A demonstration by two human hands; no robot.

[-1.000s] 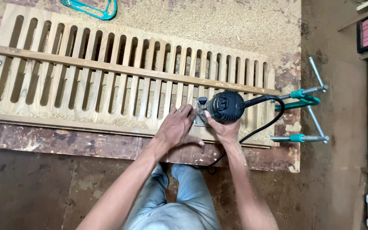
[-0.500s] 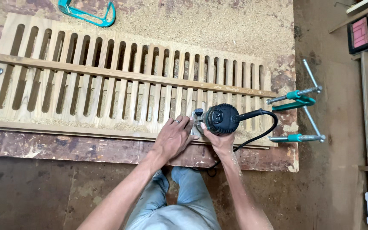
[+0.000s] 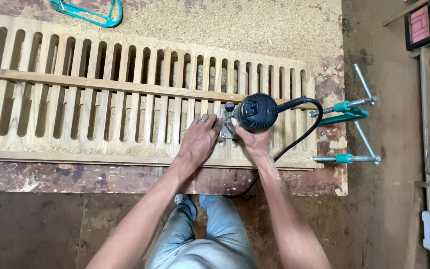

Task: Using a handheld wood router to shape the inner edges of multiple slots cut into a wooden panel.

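Right hand [image 3: 253,139] is clenched in a firm grip around the lower body of the black router [image 3: 256,112]; the tool stands upright on the slotted wooden panel [image 3: 100,104], toward its right end, just below the long wooden rail [image 3: 75,84] laid across the slots. Left hand [image 3: 200,137] lies flat with fingers spread, pressing on the panel and touching the router's base on its left side; a ring shows on one finger; this hand grasps nothing. The black power cord [image 3: 299,134] loops from the tool's right side and passes down over the counter [image 3: 75,177] edge. Two teal clamps [image 3: 347,107] pinch the panel's right end to the counter. Sawdust [image 3: 225,25] covers the surface beyond the panel; a teal handle [image 3: 88,12] lies at the top edge.
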